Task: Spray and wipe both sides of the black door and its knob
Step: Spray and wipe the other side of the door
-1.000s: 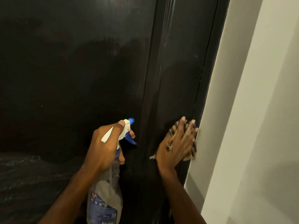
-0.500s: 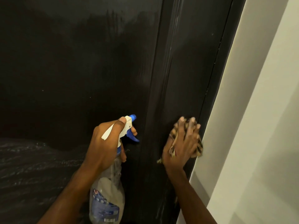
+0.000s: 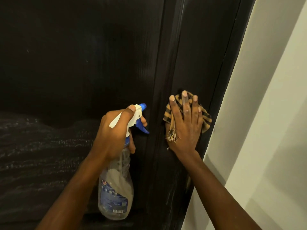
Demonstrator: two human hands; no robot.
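Note:
The black door (image 3: 74, 63) fills the left and middle of the head view. Its raised right stile (image 3: 199, 55) runs top to bottom. My left hand (image 3: 114, 136) grips the neck of a clear spray bottle (image 3: 116, 193) with a white and blue trigger head (image 3: 138, 117), nozzle pointed at the door. My right hand (image 3: 184, 128) lies flat with straight fingers and presses a yellow and black checked cloth (image 3: 206, 118) against the stile. No knob is in view.
The black door frame (image 3: 232, 63) borders the stile on the right. Beyond it a white wall (image 3: 265, 130) slants down the right side. The lower left door panel (image 3: 33, 155) shows wet streaks.
My right hand and the cloth have slid up and slightly left along the stile. The spray bottle in my left hand has stayed about where it was.

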